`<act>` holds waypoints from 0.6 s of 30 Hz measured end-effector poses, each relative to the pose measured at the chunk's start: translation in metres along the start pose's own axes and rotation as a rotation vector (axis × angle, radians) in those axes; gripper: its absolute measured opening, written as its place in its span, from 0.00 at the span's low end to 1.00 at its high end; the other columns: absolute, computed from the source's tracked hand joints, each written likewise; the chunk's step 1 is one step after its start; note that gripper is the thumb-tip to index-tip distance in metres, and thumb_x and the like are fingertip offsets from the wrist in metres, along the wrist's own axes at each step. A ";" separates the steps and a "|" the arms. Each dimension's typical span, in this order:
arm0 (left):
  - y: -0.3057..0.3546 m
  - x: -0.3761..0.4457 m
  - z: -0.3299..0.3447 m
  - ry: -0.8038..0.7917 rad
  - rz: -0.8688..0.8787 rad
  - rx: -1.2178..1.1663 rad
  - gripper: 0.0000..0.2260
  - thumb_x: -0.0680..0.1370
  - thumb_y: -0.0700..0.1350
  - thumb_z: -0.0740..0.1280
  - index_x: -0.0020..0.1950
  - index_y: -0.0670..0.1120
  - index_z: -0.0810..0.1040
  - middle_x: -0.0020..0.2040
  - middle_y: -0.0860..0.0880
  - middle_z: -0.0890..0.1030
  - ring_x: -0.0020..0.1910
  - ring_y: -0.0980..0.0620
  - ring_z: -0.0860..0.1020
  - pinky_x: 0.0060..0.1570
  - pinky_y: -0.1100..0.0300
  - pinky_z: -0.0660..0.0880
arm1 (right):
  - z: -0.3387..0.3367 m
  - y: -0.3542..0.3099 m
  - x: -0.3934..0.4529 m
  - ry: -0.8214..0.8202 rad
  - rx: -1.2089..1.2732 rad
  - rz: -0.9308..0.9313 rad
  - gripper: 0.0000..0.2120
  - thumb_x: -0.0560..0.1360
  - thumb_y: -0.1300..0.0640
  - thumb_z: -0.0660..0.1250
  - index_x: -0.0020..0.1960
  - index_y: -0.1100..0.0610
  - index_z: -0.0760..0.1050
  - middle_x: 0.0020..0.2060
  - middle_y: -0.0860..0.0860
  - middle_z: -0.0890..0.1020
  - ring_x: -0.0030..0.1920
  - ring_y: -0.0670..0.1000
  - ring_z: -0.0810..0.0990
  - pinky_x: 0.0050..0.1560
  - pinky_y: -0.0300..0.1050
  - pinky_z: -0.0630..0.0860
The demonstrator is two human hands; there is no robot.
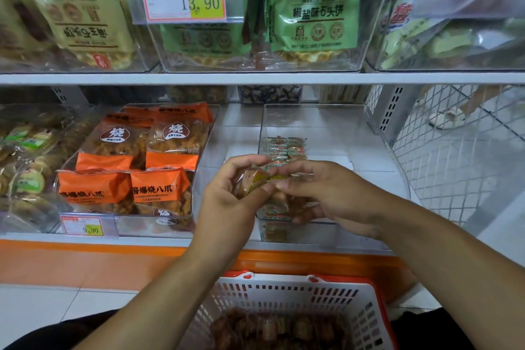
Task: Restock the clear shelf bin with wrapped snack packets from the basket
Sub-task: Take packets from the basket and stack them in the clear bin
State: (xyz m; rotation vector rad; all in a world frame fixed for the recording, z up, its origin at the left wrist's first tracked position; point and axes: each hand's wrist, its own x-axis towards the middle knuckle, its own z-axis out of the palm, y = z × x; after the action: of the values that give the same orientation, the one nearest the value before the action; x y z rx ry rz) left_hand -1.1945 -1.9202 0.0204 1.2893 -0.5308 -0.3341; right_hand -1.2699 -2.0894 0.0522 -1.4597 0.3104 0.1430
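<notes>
A clear shelf bin (312, 119) stands on the lower shelf, right of centre, with a row of small wrapped snack packets (284, 148) along its left side. My left hand (227, 196) grips a few brown wrapped packets (251, 180) just in front of the bin. My right hand (326, 193) meets it from the right, its fingertips pinching the same packets, with more packets (275, 207) under its fingers. Below, a white basket with a red rim (284, 290) holds several brown packets (278, 327).
Left of the bin, another clear bin holds orange snack bags (136, 156) with a 9.90 price tag (83, 226). The upper shelf (255, 78) carries bins of green and yellow biscuit packs. A white wire mesh panel (454, 150) closes the right side.
</notes>
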 end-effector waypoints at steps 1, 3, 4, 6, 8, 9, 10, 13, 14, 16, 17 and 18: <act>0.001 0.000 0.001 -0.016 -0.011 -0.046 0.17 0.78 0.31 0.68 0.55 0.52 0.83 0.53 0.47 0.86 0.50 0.46 0.86 0.48 0.55 0.82 | 0.000 0.000 0.000 0.017 0.025 0.004 0.19 0.74 0.57 0.74 0.64 0.56 0.78 0.47 0.57 0.86 0.44 0.53 0.84 0.38 0.45 0.82; 0.003 0.002 0.002 -0.020 -0.062 -0.193 0.19 0.79 0.28 0.62 0.56 0.50 0.83 0.58 0.47 0.86 0.56 0.46 0.85 0.50 0.53 0.83 | -0.001 0.000 0.000 0.023 0.051 0.014 0.20 0.74 0.61 0.73 0.66 0.57 0.76 0.48 0.57 0.86 0.45 0.54 0.85 0.40 0.47 0.83; 0.004 0.004 0.002 -0.008 -0.090 -0.271 0.18 0.79 0.28 0.60 0.57 0.47 0.81 0.60 0.46 0.85 0.60 0.45 0.84 0.51 0.51 0.83 | -0.001 0.000 0.000 0.021 0.055 0.011 0.20 0.75 0.62 0.73 0.65 0.58 0.75 0.47 0.57 0.86 0.45 0.54 0.86 0.41 0.48 0.84; 0.008 0.006 0.002 0.022 -0.137 -0.391 0.18 0.78 0.28 0.57 0.59 0.43 0.79 0.62 0.43 0.84 0.62 0.41 0.82 0.52 0.49 0.83 | -0.003 0.000 -0.001 0.022 0.045 0.000 0.19 0.75 0.62 0.73 0.64 0.58 0.75 0.44 0.56 0.86 0.42 0.53 0.85 0.43 0.49 0.84; 0.011 0.007 0.003 0.051 -0.162 -0.460 0.18 0.78 0.29 0.54 0.60 0.41 0.78 0.62 0.41 0.83 0.61 0.39 0.82 0.52 0.48 0.84 | -0.002 -0.001 -0.001 0.028 0.040 -0.004 0.19 0.74 0.62 0.73 0.64 0.59 0.75 0.44 0.57 0.86 0.41 0.53 0.85 0.41 0.47 0.84; 0.012 0.007 0.003 0.068 -0.174 -0.484 0.18 0.78 0.29 0.53 0.60 0.41 0.77 0.62 0.40 0.83 0.61 0.39 0.82 0.54 0.48 0.83 | -0.002 -0.001 -0.001 0.031 0.046 -0.012 0.19 0.74 0.63 0.73 0.64 0.59 0.75 0.46 0.57 0.86 0.41 0.52 0.85 0.39 0.45 0.83; 0.013 0.007 0.004 0.087 -0.187 -0.498 0.19 0.78 0.29 0.52 0.60 0.40 0.77 0.62 0.40 0.83 0.61 0.39 0.82 0.57 0.47 0.82 | -0.001 -0.001 -0.001 0.036 0.048 -0.022 0.20 0.74 0.63 0.73 0.64 0.59 0.76 0.48 0.58 0.86 0.42 0.52 0.85 0.39 0.44 0.83; 0.013 0.008 0.004 0.127 -0.226 -0.525 0.19 0.77 0.30 0.52 0.61 0.40 0.77 0.61 0.39 0.84 0.61 0.39 0.82 0.63 0.46 0.77 | -0.003 -0.002 -0.001 0.037 0.026 -0.070 0.18 0.74 0.66 0.73 0.63 0.60 0.77 0.54 0.59 0.85 0.48 0.55 0.86 0.45 0.45 0.84; 0.013 0.008 0.004 0.130 -0.239 -0.522 0.19 0.77 0.30 0.52 0.61 0.40 0.77 0.61 0.39 0.84 0.61 0.39 0.82 0.63 0.46 0.77 | -0.004 -0.002 -0.001 0.026 0.037 -0.080 0.18 0.74 0.68 0.73 0.63 0.61 0.78 0.54 0.60 0.85 0.50 0.56 0.86 0.49 0.46 0.84; 0.013 0.007 0.005 0.123 -0.270 -0.497 0.19 0.76 0.31 0.53 0.61 0.40 0.78 0.60 0.40 0.85 0.59 0.41 0.83 0.59 0.49 0.79 | -0.003 -0.001 -0.002 -0.001 0.065 -0.103 0.18 0.73 0.70 0.73 0.61 0.61 0.79 0.54 0.60 0.85 0.52 0.57 0.86 0.52 0.48 0.84; 0.013 0.006 0.006 0.113 -0.287 -0.487 0.19 0.75 0.32 0.55 0.61 0.41 0.78 0.59 0.40 0.85 0.57 0.42 0.84 0.56 0.50 0.80 | -0.002 0.000 -0.002 -0.003 0.054 -0.119 0.17 0.72 0.69 0.74 0.60 0.61 0.80 0.53 0.59 0.86 0.51 0.57 0.86 0.52 0.48 0.84; 0.013 0.005 0.006 0.095 -0.307 -0.482 0.18 0.74 0.34 0.57 0.61 0.41 0.78 0.59 0.40 0.85 0.55 0.42 0.84 0.54 0.51 0.81 | 0.000 0.002 -0.001 0.014 0.009 -0.139 0.16 0.72 0.68 0.75 0.58 0.59 0.81 0.51 0.57 0.86 0.51 0.56 0.86 0.52 0.48 0.84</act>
State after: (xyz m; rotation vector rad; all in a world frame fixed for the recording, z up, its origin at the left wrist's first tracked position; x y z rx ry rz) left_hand -1.1950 -1.9245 0.0351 0.9076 -0.1515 -0.6123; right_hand -1.2718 -2.0889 0.0506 -1.4690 0.2196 0.0191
